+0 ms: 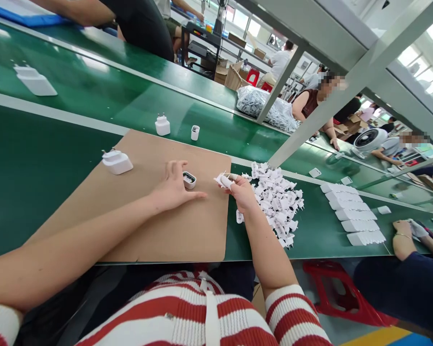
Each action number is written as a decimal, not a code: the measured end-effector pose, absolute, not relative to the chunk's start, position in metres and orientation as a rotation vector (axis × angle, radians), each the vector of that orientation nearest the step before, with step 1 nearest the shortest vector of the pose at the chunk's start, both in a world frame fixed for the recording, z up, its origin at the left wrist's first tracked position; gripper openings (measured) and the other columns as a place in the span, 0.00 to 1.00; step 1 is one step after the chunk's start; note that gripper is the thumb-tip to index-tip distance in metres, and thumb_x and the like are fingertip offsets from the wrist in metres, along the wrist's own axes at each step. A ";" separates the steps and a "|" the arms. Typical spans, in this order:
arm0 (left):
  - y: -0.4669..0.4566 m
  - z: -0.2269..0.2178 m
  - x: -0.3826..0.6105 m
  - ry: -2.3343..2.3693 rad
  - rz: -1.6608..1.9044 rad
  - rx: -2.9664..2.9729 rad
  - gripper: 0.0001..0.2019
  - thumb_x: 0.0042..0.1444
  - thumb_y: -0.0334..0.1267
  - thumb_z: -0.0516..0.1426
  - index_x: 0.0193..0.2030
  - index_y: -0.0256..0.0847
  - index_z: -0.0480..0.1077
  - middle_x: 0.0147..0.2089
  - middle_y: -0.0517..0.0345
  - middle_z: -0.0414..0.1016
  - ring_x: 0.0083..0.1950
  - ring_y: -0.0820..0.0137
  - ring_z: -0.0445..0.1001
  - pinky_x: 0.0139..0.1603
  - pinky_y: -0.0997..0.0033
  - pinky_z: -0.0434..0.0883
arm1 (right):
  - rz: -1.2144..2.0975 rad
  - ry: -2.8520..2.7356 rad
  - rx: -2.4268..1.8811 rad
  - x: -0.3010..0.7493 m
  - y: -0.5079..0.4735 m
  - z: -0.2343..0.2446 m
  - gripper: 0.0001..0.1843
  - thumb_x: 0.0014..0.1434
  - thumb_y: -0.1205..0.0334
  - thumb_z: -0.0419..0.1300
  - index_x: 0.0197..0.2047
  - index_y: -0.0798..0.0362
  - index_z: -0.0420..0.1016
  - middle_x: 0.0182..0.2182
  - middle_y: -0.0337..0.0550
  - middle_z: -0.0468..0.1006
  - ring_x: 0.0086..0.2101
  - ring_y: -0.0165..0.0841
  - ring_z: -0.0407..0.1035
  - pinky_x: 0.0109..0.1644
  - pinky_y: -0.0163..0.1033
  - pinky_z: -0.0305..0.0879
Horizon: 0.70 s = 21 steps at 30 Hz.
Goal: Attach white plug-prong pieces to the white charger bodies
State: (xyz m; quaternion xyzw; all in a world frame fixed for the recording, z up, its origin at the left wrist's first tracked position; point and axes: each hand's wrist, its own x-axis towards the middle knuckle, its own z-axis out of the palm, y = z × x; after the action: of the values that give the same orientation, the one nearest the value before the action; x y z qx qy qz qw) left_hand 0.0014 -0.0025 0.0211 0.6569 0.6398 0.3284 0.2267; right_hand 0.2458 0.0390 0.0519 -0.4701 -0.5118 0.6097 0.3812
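Observation:
My left hand [175, 185] rests on a brown board [147, 226], fingers around a small white open charger shell [189, 180] that stands on the board. My right hand [242, 191] holds a small white plug part [223, 180] just beside the board's right edge. Right of that hand lies a heap of several white plug parts [277, 204] on the green belt. A finished white charger [117, 162] lies on the board's far left corner.
Another charger [162, 125] and an open shell [195, 132] stand on the green belt [57, 158] beyond the board. Stacked white housings [353, 218] lie to the right. Other people sit along the line; a neighbour's hand [404, 228] works at right. A red stool [332, 288] stands below.

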 end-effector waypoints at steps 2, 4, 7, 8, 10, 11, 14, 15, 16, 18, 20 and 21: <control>-0.006 0.012 0.011 1.811 1.011 1.698 0.45 0.46 0.61 0.70 0.65 0.40 0.61 0.67 0.35 0.64 0.72 0.40 0.62 0.73 0.38 0.64 | 1.492 -1.337 -1.212 0.243 0.037 0.050 0.18 0.47 0.57 0.69 0.43 0.51 0.81 0.40 0.42 0.87 0.41 0.36 0.81 0.41 0.37 0.73; -0.008 0.003 0.017 1.628 1.031 1.725 0.34 0.54 0.58 0.65 0.62 0.41 0.65 0.62 0.40 0.70 0.67 0.45 0.68 0.71 0.41 0.67 | 1.426 -1.349 -1.214 0.238 0.035 0.049 0.19 0.46 0.56 0.72 0.42 0.50 0.82 0.41 0.42 0.87 0.42 0.37 0.81 0.44 0.40 0.75; -0.008 -0.003 0.021 1.261 1.005 1.729 0.39 0.58 0.55 0.62 0.73 0.43 0.59 0.65 0.43 0.71 0.65 0.52 0.72 0.70 0.47 0.69 | 1.311 -1.411 -1.202 0.231 0.029 0.048 0.18 0.48 0.53 0.74 0.42 0.49 0.83 0.43 0.44 0.87 0.43 0.39 0.80 0.49 0.44 0.77; -0.008 -0.004 0.022 1.225 1.017 1.694 0.43 0.56 0.56 0.64 0.75 0.43 0.57 0.67 0.43 0.70 0.65 0.52 0.72 0.70 0.48 0.70 | 1.249 -1.466 -1.203 0.230 0.026 0.049 0.17 0.51 0.52 0.73 0.43 0.49 0.83 0.44 0.44 0.87 0.44 0.39 0.80 0.50 0.45 0.77; -0.008 -0.004 0.024 1.264 1.050 1.642 0.42 0.53 0.59 0.66 0.70 0.42 0.63 0.65 0.43 0.71 0.63 0.52 0.74 0.68 0.49 0.72 | 1.059 -1.642 -1.202 0.230 0.022 0.049 0.14 0.57 0.54 0.70 0.46 0.48 0.84 0.47 0.44 0.86 0.45 0.39 0.79 0.52 0.45 0.77; -0.007 -0.003 0.024 1.293 1.054 1.650 0.37 0.54 0.60 0.66 0.65 0.42 0.69 0.62 0.44 0.74 0.60 0.52 0.74 0.65 0.50 0.73 | 0.934 -1.750 -1.196 0.230 0.019 0.050 0.13 0.60 0.56 0.67 0.48 0.47 0.84 0.48 0.44 0.86 0.46 0.39 0.79 0.54 0.46 0.77; -0.004 0.000 0.024 1.260 1.026 1.736 0.23 0.61 0.60 0.61 0.51 0.43 0.77 0.48 0.48 0.78 0.51 0.55 0.76 0.56 0.54 0.74 | 0.557 -2.030 -1.167 0.231 0.015 0.049 0.14 0.66 0.63 0.61 0.53 0.45 0.83 0.50 0.45 0.85 0.52 0.40 0.76 0.61 0.48 0.73; -0.004 0.001 0.023 1.235 1.023 1.757 0.22 0.63 0.60 0.60 0.49 0.43 0.77 0.46 0.49 0.78 0.49 0.56 0.76 0.54 0.55 0.74 | 0.468 -2.090 -1.150 0.231 0.014 0.048 0.15 0.67 0.64 0.60 0.54 0.45 0.82 0.50 0.45 0.85 0.53 0.40 0.76 0.62 0.49 0.72; -0.003 0.002 0.023 1.217 1.027 1.766 0.22 0.63 0.60 0.59 0.49 0.43 0.77 0.46 0.49 0.78 0.47 0.56 0.76 0.52 0.56 0.74 | 0.406 -2.137 -1.130 0.230 0.014 0.047 0.16 0.67 0.65 0.59 0.55 0.45 0.82 0.50 0.46 0.85 0.54 0.41 0.75 0.62 0.49 0.72; -0.002 0.003 0.021 1.192 1.043 1.766 0.22 0.63 0.59 0.60 0.47 0.42 0.78 0.45 0.49 0.79 0.46 0.57 0.76 0.51 0.57 0.74 | 0.354 -2.205 -1.089 0.229 0.016 0.045 0.16 0.68 0.66 0.59 0.55 0.46 0.82 0.50 0.47 0.85 0.54 0.41 0.75 0.63 0.49 0.71; -0.002 0.005 0.021 1.180 1.055 1.752 0.21 0.63 0.59 0.60 0.47 0.42 0.78 0.46 0.49 0.80 0.47 0.57 0.77 0.52 0.57 0.74 | 0.358 -2.252 -1.075 0.226 0.019 0.043 0.16 0.68 0.66 0.59 0.55 0.46 0.82 0.49 0.46 0.85 0.54 0.41 0.74 0.62 0.49 0.70; -0.002 0.005 0.020 1.178 1.059 1.738 0.21 0.62 0.59 0.61 0.46 0.42 0.78 0.47 0.49 0.80 0.47 0.57 0.77 0.52 0.56 0.74 | 0.369 -2.267 -1.079 0.225 0.020 0.043 0.15 0.69 0.66 0.59 0.55 0.46 0.82 0.48 0.46 0.85 0.54 0.41 0.74 0.62 0.49 0.70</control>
State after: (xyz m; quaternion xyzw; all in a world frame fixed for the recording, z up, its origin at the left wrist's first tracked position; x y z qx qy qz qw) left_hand 0.0205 -0.0024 0.0052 0.6820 0.4623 0.4158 0.3850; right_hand 0.2252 0.0201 0.0430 -0.4059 -0.8529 0.1390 0.2973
